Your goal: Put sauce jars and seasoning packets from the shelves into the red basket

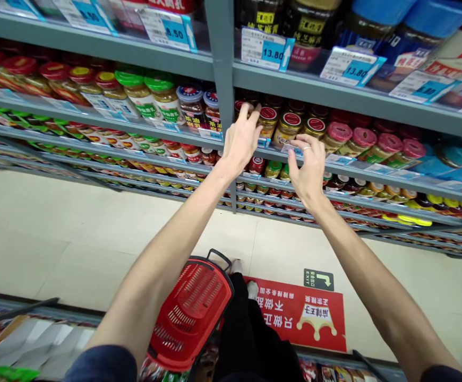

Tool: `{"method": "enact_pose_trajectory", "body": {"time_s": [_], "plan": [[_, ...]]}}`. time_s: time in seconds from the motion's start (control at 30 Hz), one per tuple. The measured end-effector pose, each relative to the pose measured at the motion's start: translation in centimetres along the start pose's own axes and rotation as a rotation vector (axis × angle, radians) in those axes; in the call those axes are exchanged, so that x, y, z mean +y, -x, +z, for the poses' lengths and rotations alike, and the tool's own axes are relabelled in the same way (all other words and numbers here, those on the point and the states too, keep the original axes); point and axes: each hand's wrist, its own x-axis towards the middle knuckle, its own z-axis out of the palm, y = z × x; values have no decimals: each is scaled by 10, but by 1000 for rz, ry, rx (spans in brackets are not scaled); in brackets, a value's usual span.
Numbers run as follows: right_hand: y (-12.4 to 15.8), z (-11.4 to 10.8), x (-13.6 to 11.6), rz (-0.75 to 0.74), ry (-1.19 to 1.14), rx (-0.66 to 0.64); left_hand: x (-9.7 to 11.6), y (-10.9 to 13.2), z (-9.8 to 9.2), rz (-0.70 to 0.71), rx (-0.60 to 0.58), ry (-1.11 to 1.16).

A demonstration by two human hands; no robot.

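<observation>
My left hand [242, 139] reaches into the shelf beside the grey upright. Its fingers are bent and apart, over the tops of small jars, and the fingertips partly hide a dark-lidded jar there. Right of those fingers stands a jar with a red-and-black lid [268, 115]. My right hand [309, 167], with a ring on one finger, is at the shelf's front edge, thumb and fingers apart and nothing between them. Just behind it stand two more such jars, a gold-labelled jar [288, 129] and a neighbouring jar [315, 126]. A price tag [292, 149] lies partly beside its fingertips.
A red shopping basket [193, 313] is below, left of my legs. The grey upright [222, 69] divides the shelves. Pink-lidded jars [362, 139] and green-lidded jars [160, 95] stand in rows. A red floor sign [294, 313] lies by my feet; another shelf runs behind me.
</observation>
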Motion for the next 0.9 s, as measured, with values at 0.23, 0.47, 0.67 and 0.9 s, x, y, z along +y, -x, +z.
{"method": "enact_pose_trajectory", "body": {"time_s": [0.23, 0.47, 0.67, 0.9], "plan": [[15, -1, 13, 58, -36, -30, -2, -15, -14, 59, -70, -61], [2, 13, -6, 77, -34, -137, 33, 33, -50, -153, -126, -278], [-18, 37, -17, 135, 59, -259, 49, 40, -46, -286, -330, -510], [-34, 58, -8, 203, 59, -270, 39, 19, -41, -343, -385, -676]]}}
